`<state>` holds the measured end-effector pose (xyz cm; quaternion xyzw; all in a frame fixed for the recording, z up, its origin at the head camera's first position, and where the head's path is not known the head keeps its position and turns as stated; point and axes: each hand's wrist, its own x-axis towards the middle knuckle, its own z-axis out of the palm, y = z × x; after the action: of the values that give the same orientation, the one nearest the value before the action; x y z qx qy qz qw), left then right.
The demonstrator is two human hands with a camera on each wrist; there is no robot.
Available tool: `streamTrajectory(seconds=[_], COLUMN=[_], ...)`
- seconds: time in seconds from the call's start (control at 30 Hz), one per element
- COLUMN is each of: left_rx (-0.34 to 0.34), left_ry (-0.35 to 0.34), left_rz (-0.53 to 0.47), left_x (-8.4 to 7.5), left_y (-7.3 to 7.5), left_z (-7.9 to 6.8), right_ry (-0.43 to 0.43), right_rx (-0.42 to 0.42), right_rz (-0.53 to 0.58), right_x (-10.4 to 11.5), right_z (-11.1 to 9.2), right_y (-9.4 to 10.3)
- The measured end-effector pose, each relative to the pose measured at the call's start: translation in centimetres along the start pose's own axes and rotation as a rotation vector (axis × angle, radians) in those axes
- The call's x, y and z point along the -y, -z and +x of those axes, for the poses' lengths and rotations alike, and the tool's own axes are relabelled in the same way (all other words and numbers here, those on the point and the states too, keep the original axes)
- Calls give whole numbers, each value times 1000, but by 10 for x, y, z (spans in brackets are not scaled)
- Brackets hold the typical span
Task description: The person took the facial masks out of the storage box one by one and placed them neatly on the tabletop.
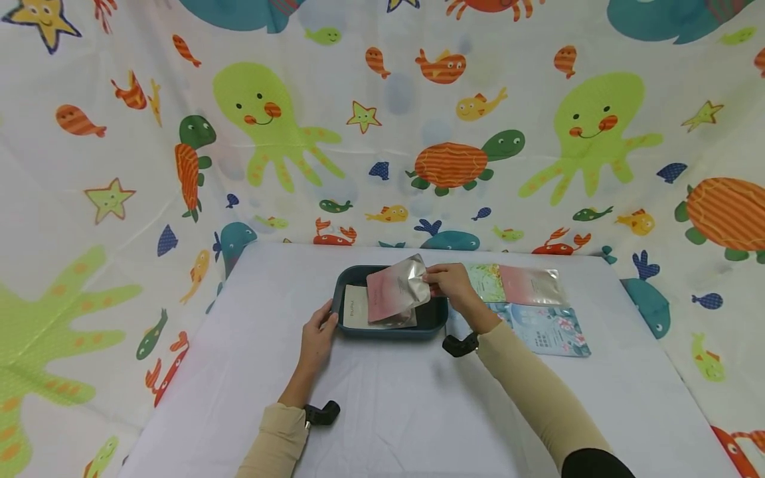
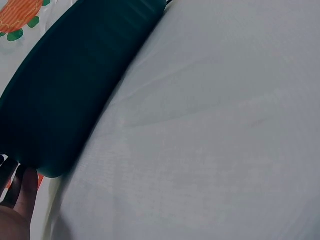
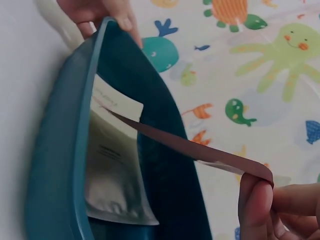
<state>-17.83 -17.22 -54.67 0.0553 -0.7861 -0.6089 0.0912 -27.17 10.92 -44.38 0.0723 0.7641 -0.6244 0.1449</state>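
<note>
The right hand point(image 1: 452, 284) pinches a pink-and-silver foil sachet point(image 1: 396, 289) over the teal tray point(image 1: 433, 318), which the left hand point(image 1: 317, 334) grips.

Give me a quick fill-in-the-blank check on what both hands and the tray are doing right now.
1. The right hand pinches a pink and silver ____ over the tray.
2. The left hand holds the tray's ____ end.
3. The tray's colour is dark ____.
4. More sachets lie on the table to the tray's ____.

Missing words: sachet; left; teal; right
</note>
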Motion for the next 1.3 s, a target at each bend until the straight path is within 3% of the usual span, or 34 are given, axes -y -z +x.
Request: streamTrajectory(seconds=[0.43, 1.13, 1.3], left_rx=[15, 5, -17], left_ry=[34, 24, -17], left_rz=[-10, -2, 14], left_x=[2, 4, 5], left_y=[1, 0, -1], left_z=[3, 1, 0], right_ry=[-31, 3, 15], right_rx=[41, 66, 91], right_rz=[33, 96, 95], right_x=[12, 14, 17], right_z=[-11, -35, -45], right_y=[20, 59, 76])
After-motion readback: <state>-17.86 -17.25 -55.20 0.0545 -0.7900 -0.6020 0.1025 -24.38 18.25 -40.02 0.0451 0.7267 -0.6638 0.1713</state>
